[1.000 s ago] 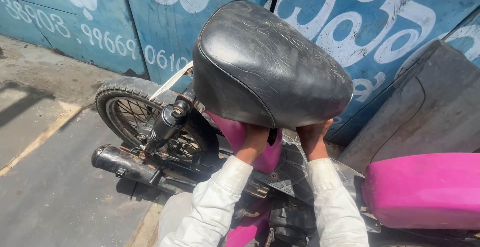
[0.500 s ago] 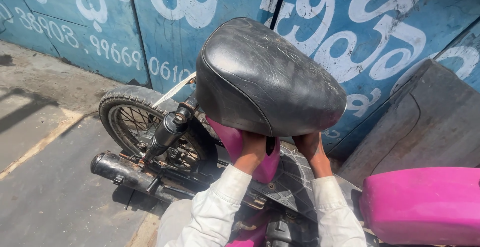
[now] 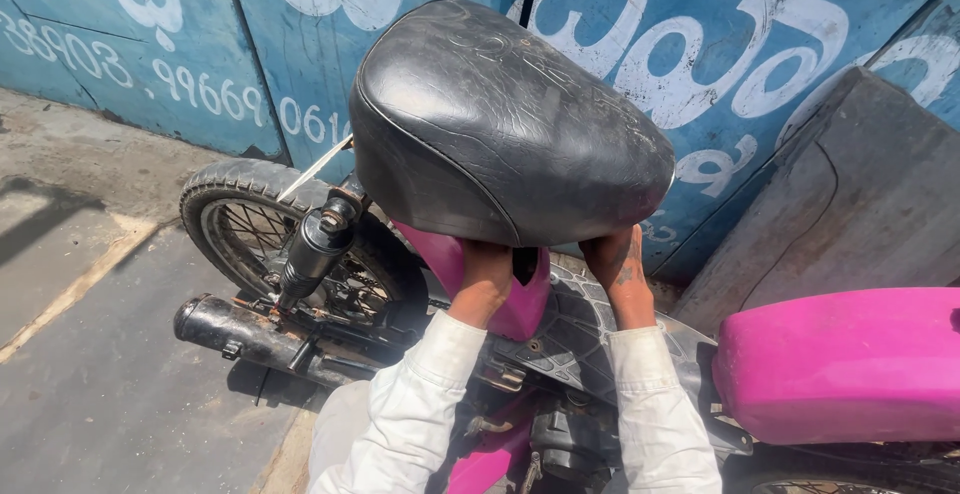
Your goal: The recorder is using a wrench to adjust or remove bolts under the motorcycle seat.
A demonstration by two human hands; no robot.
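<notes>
A black leather motorcycle seat (image 3: 500,124) is lifted and tilted above the pink frame (image 3: 520,299) of a motorcycle. My left hand (image 3: 483,269) grips the seat's near underside edge from below. My right hand (image 3: 618,266) holds the same edge further right, its fingers hidden under the seat. Both arms wear white sleeves. Beneath the seat the open frame shows dark plastic and metal parts (image 3: 570,344).
The rear wheel (image 3: 235,224), a shock absorber (image 3: 315,244) and a black exhaust pipe (image 3: 240,329) lie at left. A pink fuel tank (image 3: 840,364) is at right. A blue painted wall (image 3: 700,44) stands behind, with a grey slab (image 3: 850,204) leaning on it.
The seat stays in both hands and has risen and shifted slightly relative to the frame. My view has moved a little to the right and closer.
</notes>
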